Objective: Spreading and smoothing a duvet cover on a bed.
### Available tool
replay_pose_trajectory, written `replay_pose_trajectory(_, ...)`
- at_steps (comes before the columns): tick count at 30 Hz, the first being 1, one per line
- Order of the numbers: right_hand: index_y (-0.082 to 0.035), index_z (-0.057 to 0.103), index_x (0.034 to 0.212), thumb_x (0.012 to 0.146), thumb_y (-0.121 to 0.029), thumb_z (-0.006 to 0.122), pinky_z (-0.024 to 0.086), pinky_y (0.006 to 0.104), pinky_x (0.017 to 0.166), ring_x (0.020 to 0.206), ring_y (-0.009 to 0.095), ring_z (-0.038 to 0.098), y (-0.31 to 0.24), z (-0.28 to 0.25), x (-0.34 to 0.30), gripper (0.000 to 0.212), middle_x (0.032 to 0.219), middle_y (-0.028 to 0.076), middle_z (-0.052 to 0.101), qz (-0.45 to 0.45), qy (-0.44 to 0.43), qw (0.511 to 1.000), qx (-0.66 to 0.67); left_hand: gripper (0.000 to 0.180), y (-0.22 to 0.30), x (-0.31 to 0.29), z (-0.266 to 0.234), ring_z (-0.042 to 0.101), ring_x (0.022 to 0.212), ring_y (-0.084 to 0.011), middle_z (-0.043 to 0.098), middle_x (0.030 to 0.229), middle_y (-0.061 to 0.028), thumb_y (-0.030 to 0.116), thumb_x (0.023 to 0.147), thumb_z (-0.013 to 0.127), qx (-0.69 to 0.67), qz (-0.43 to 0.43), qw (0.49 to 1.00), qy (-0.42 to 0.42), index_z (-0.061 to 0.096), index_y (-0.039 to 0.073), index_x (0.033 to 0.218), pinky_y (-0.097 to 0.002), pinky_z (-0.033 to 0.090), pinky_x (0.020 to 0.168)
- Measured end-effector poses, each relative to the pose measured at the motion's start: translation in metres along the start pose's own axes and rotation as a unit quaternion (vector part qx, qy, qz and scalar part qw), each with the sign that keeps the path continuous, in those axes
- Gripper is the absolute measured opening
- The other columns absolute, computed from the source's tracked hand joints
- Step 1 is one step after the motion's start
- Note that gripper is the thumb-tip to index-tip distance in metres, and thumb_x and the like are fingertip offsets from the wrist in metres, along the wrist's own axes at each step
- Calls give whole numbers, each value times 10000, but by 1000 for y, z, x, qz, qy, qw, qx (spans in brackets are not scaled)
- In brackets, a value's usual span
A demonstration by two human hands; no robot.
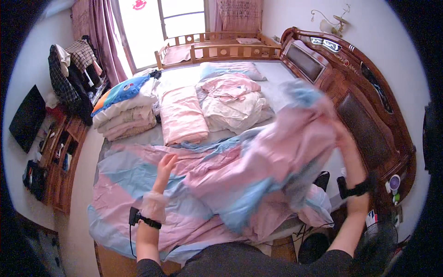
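Observation:
A large thin duvet cover [198,198] in pink, blue and grey patches lies crumpled over the near part of the bed. Its right portion is lifted off the mattress and blurred by motion. My right hand [333,123], smeared and partly hidden by the cloth, grips this raised part near the headboard. Above the left part of the cover is my left hand [167,164], its fingers stretched out and nothing in them. Beyond it a folded pink quilt [183,115] rests on the bed, beside a heap of pink and cream bedding [236,104].
Stacked folded quilts [127,122] stand at the bed's left edge, and a pillow [233,70] lies at the far side. The carved wooden headboard [355,99] borders the right. A railed small bed [221,51] adjoins the far side. A wooden cabinet [62,161] stands left.

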State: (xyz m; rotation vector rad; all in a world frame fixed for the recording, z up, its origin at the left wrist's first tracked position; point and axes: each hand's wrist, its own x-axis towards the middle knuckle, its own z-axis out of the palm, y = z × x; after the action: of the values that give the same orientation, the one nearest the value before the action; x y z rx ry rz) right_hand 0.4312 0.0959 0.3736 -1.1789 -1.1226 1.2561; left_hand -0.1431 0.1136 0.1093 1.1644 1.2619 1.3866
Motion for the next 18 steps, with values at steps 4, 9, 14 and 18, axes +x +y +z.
replay_pose_trajectory(4,-31,465,1342,940,-302,522,372,329,1020,1215,191,466,-62,-133,-33,488,1319,106,506,-131,175,976,-8,221,-79,-21,-70,589,833,-80,667,989,-29,111,891,619,69,-49,995,61,616,57,1105,-212,447,650)
replay_pose_trajectory(9,-32,459,1349,956,-288,490,359,327,1034,1231,191,452,-87,-215,-102,470,1332,106,497,-210,378,901,10,243,-97,14,-50,595,813,-98,664,976,-50,58,854,617,109,-63,987,98,614,44,1096,-227,463,644)
replay_pose_trajectory(14,-34,453,1356,972,-274,459,347,325,1048,1246,191,439,-56,-190,-112,453,1345,105,488,-186,484,852,70,296,-123,64,-45,623,856,-154,657,980,-94,69,823,626,208,56,975,61,595,2,1110,-296,509,733)
replay_pose_trajectory(18,-32,459,1351,963,-294,475,357,332,1038,1233,199,451,10,-289,-97,469,1336,106,496,-163,467,867,66,292,-119,101,23,630,872,-212,643,1017,-125,69,809,616,252,17,967,-5,602,4,1093,-322,510,765)
